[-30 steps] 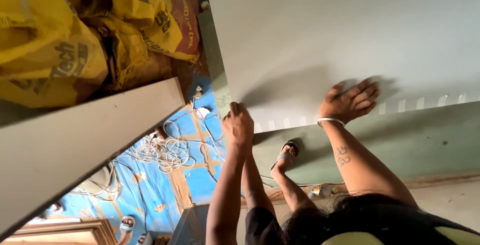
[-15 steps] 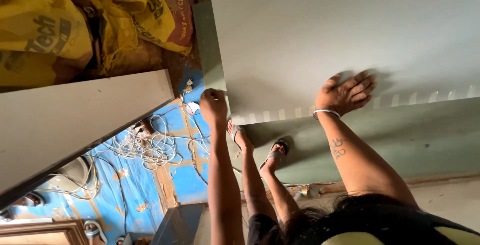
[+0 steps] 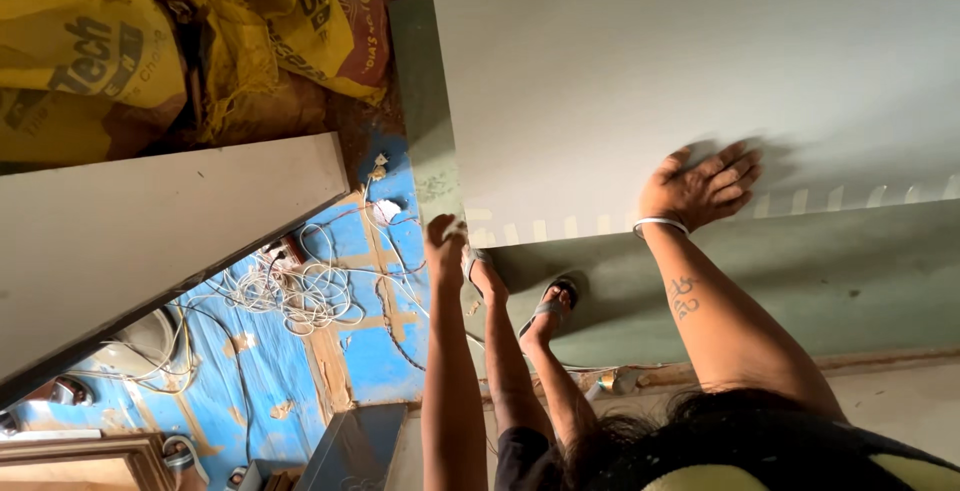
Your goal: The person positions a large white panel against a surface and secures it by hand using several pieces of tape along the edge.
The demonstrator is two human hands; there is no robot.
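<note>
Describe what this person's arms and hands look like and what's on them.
Both arms are bare, with no sleeves and no gloves. The right hand has a thin pale bangle round the wrist, and a dark tattoo marks the forearm below it. The left hand and its arm show no jewellery or markings.

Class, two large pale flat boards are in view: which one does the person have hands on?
The upper right board: right hand flat on it, left hand at its corner.

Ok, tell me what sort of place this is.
Probably a building site or a room under renovation. Yellow cement sacks are piled on the floor, loose white wires lie tangled on blue floor sheeting, and both hands hold a large white panel.
</note>
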